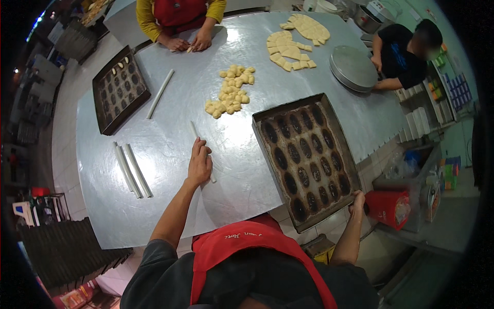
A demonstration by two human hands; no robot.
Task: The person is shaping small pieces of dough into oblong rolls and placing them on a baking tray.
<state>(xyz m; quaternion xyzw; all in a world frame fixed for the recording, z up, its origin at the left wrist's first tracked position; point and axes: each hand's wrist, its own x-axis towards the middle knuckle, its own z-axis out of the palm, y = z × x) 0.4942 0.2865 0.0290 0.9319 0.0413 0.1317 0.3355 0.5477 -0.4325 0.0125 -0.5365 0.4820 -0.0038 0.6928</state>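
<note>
My left hand (pixel 200 162) is closed over a thin pale rod (pixel 193 127) lying on the metal table (pixel 164 216); the rod's two ends show beyond my fingers. My right hand (pixel 357 200) grips the near right corner of a deep rectangular baking tray (pixel 324 215). Rows of dark oval marks cover the tray's bottom. Its near end juts past the table's front edge, over the floor. Beyond my left hand sits a pile of small dough balls (pixel 229 95).
Several pale rods (pixel 136 170) lie at left, another rod (pixel 160 93) farther back. A second tray (pixel 136 100) holds a few dough pieces. Cut dough sheets (pixel 285 49) lie at the far right. One co-worker (pixel 180 15) handles dough; another (pixel 404 56) holds a round metal pan (pixel 353 67).
</note>
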